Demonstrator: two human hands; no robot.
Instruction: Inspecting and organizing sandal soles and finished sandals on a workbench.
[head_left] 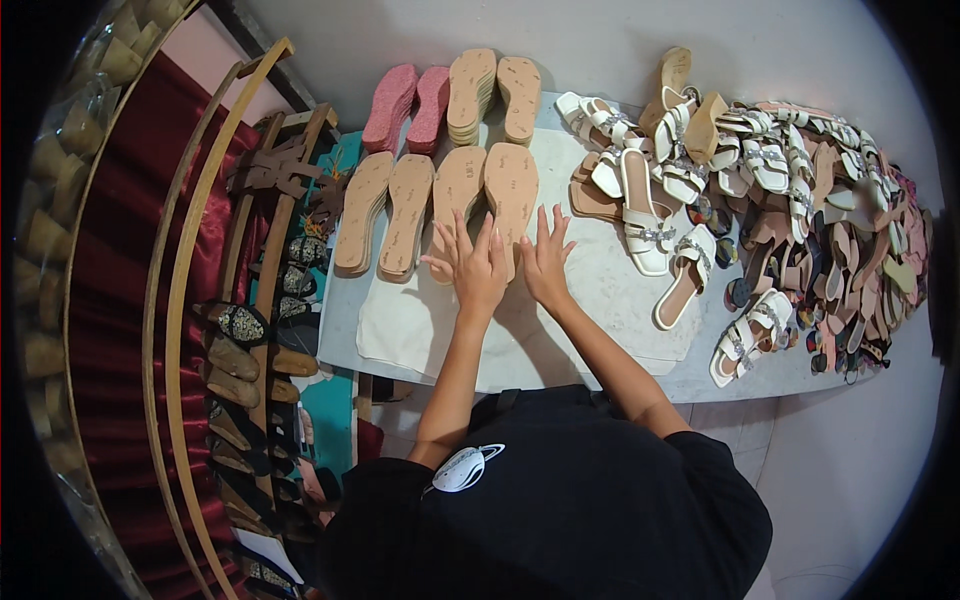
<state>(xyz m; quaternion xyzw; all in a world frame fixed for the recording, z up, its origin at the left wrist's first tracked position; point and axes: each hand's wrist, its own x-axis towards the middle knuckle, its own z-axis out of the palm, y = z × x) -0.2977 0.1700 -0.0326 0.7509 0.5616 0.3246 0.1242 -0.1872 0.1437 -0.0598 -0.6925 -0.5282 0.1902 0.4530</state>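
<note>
Stacks of tan insoles stand in two rows on the table. My left hand [480, 265], fingers spread, is over the lower part of one tan stack [459, 180] in the near row. Just right of it, my right hand [545, 264] is also open, beside the lower end of the rightmost near stack [512, 185]. Whether either palm touches the insoles I cannot tell. Two more tan stacks [407, 215] [362, 212] lie to the left. Behind stand pink insole stacks [390, 105] and further tan stacks [473, 95].
White strapped sandals [648, 220] lie right of my hands, beside a large heap of sandals and shoe parts [830, 230]. A pale cloth [405, 325] covers part of the table [705, 378]. On the left are wooden racks [180, 270] with shoes and shoe lasts [232, 355].
</note>
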